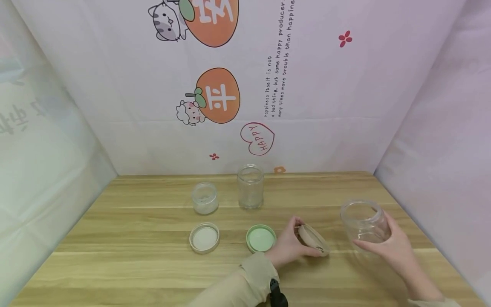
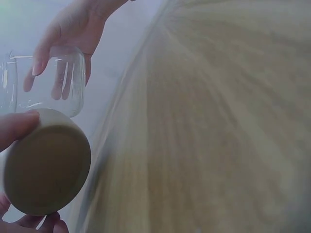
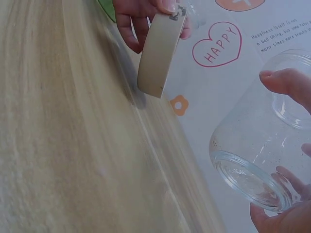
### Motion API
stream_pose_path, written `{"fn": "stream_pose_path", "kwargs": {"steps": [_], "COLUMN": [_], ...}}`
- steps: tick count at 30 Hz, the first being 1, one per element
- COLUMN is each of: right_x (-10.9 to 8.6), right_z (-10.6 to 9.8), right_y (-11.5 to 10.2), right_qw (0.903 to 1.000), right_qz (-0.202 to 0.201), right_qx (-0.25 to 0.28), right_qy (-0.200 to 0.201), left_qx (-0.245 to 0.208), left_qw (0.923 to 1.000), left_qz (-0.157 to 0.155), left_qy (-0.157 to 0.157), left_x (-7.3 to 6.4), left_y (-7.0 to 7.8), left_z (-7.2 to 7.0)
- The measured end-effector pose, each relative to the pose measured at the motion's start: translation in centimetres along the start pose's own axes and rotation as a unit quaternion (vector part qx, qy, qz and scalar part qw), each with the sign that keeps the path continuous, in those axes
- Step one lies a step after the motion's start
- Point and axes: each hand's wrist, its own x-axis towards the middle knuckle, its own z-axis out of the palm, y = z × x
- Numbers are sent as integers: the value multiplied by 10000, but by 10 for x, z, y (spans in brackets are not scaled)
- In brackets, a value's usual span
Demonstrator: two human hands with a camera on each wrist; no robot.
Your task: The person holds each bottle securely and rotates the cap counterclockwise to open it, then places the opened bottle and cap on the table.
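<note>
My left hand pinches a beige round lid by its rim, tilted on edge above the table. The lid's flat outer face shows close up in the left wrist view, with the thumb and fingertips at its edge. To the right, my right hand grips a large clear glass jar around its side, its open mouth facing up toward the head camera. In the right wrist view the jar looks see-through, with the thumb on one side and fingers on the other. Lid and jar are apart.
On the wooden table, a green lid lies just left of my left hand. Further left is a pale lid. Behind them stand a short clear jar and a taller clear jar. Printed cloth hangs behind.
</note>
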Motion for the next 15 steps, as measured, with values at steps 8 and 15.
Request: {"fn": "stream_pose_path", "kwargs": {"steps": [8, 15], "right_x": [0, 1], "right_z": [-2, 0], "right_y": [2, 2], "right_qw": [9999, 9996], "right_qz": [-38, -58], "right_qx": [-158, -269], "right_qy": [52, 84], "left_qx": [88, 327], "left_qw": [9996, 9990], "left_qz": [-260, -257], "left_qy": [3, 136], "left_x": [8, 13], "left_y": [-2, -5], "left_z": [12, 16]}}
